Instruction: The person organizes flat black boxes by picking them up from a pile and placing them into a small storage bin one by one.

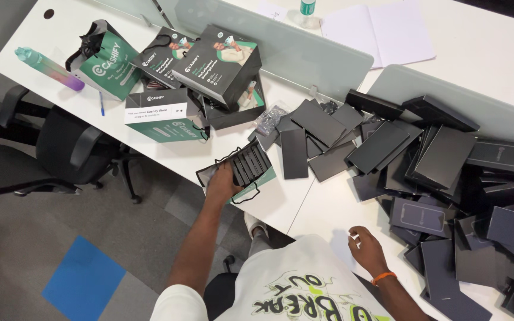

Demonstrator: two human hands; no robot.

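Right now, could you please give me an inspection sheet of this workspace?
Surface: white desk, crowded.
Job's things: open bag lying at the near edge, dark flat boxes stacked inside.
Clutter: heap of dark boxes on the right; green-and-black paper bags; bottle; notebook.
Hands: left hand on the bag's mouth; right hand empty, loosely curled over the desk.
Cables: nothing seen.
Surroundings: black office chair, grey floor with a blue patch.

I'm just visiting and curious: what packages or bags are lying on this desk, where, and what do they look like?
Paper bags: far left, green, white and black, with cord handles.
Open bag: at the desk edge under the left hand, black, packed with slim boxes.
Flat boxes: heaped at right, dark grey and black, beyond the right hand.
Bottle: far left, green fading to purple.
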